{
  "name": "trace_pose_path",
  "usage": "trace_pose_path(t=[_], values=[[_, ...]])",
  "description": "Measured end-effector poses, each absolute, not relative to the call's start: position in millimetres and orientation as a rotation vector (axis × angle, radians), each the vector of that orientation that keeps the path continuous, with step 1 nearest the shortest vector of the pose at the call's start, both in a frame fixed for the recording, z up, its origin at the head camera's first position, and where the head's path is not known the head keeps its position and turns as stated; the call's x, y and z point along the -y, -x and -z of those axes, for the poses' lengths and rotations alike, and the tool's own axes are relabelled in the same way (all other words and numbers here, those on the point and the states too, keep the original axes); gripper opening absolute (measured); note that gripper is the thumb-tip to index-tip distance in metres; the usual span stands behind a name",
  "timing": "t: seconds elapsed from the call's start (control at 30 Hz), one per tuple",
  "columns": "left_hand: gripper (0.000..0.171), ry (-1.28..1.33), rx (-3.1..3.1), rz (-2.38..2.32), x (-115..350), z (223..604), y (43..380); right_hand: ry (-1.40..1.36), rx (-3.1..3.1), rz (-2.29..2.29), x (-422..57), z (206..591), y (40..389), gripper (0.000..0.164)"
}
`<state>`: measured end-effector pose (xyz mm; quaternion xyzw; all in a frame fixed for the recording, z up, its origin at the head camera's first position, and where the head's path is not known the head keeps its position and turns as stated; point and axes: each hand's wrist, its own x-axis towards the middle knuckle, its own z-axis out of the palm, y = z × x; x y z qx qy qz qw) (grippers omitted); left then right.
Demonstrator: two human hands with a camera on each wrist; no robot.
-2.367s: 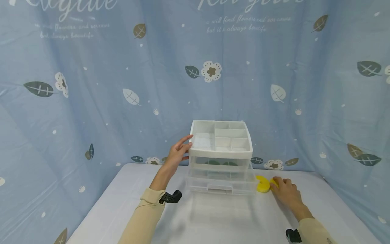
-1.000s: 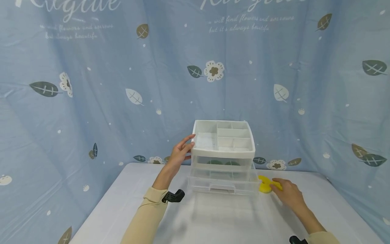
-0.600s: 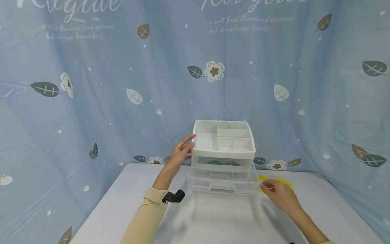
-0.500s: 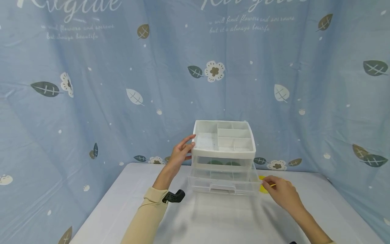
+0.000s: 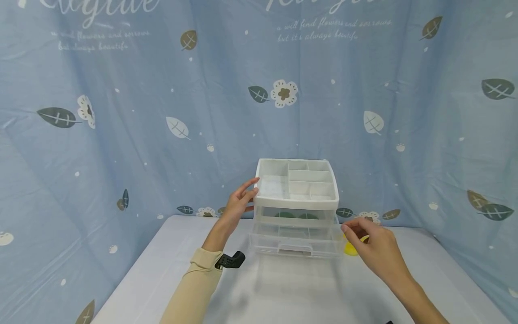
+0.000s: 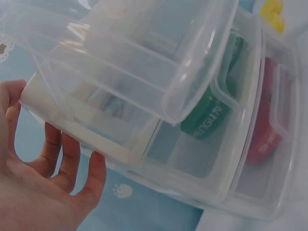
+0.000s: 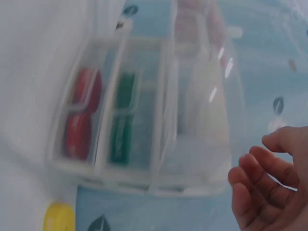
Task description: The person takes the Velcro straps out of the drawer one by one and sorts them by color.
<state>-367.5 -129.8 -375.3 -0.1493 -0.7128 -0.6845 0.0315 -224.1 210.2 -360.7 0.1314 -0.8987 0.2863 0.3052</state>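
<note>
A drawer organizer (image 5: 297,203) with a white compartment tray on top stands at the table's back. Its clear top drawer (image 5: 261,248) is pulled out toward me. My left hand (image 5: 234,209) rests its fingertips and thumb against the organizer's upper left side. Beside the drawer's right side hovers my right hand (image 5: 378,247), fingers loosely bent and holding nothing in the right wrist view. Yellow rounded pieces (image 5: 351,249) lie right of the organizer, partly behind that hand. Through the clear fronts I see green rolls (image 6: 208,114) in the middle drawer and red rolls (image 7: 78,136) in the bottom one.
A white cloth covers the table (image 5: 295,292). Blue patterned curtain (image 5: 218,112) hangs close behind the organizer and along both sides.
My right hand has left the yellow pieces, passed the drawer's right front edge and risen beside the drawer. My left hand stays at the organizer's side.
</note>
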Motion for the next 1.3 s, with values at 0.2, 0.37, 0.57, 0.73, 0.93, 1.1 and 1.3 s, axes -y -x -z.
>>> trace_pose_path(t=[0.2, 0.37, 0.57, 0.73, 0.93, 1.1, 1.3], values=[[0.040, 0.451, 2.218, 2.117, 130, 374, 368, -0.435, 2.324, -0.817, -183, 363, 211, 0.005], [0.042, 0.455, 2.227, 2.142, 130, 367, 362, -0.508, 2.394, -0.937, -164, 371, 204, 0.005], [0.043, 0.472, 2.239, 2.131, 129, 353, 346, -0.497, 2.541, -1.185, -152, 381, 200, 0.011], [0.042, 0.472, 2.232, 2.140, 130, 352, 345, -0.532, 2.654, -1.451, -146, 397, 204, 0.024], [0.042, 0.483, 2.234, 2.144, 129, 352, 343, -0.623, 2.583, -2.012, -140, 413, 208, 0.047], [0.043, 0.486, 2.234, 2.146, 129, 352, 343, -0.463, 2.485, -2.361, -134, 413, 209, 0.060], [0.041, 0.478, 2.230, 2.146, 129, 353, 344, -0.309, 2.289, -2.712, -129, 409, 211, 0.073]])
